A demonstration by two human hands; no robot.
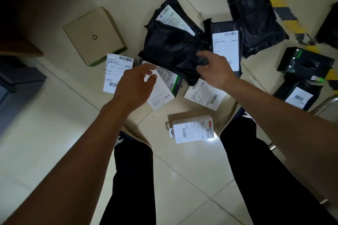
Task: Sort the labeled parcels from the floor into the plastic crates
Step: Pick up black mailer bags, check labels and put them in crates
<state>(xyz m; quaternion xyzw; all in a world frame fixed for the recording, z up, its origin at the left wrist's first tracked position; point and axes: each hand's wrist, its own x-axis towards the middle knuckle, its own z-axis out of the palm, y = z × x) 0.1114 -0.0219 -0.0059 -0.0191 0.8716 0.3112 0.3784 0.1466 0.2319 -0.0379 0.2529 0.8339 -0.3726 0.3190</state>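
Labeled parcels lie scattered on the tiled floor. A large black plastic mailer (172,47) with a white label sits in the middle of the pile. My right hand (214,69) pinches its near right edge. My left hand (135,86) hovers with relaxed fingers above a white boxed parcel (161,93) and holds nothing. A white labeled parcel (115,73) lies just left of that hand. Another flat black mailer (226,49) with a label lies under the right side of the pile. A small white box (192,129) lies between my legs.
A brown cardboard box (95,34) lies at the left. More black mailers (256,18) and a black-green box (305,64) lie at the right, by yellow-black floor tape (285,9). A grey crate (16,86) stands at the left edge. A metal chair leg (325,104) is at the right.
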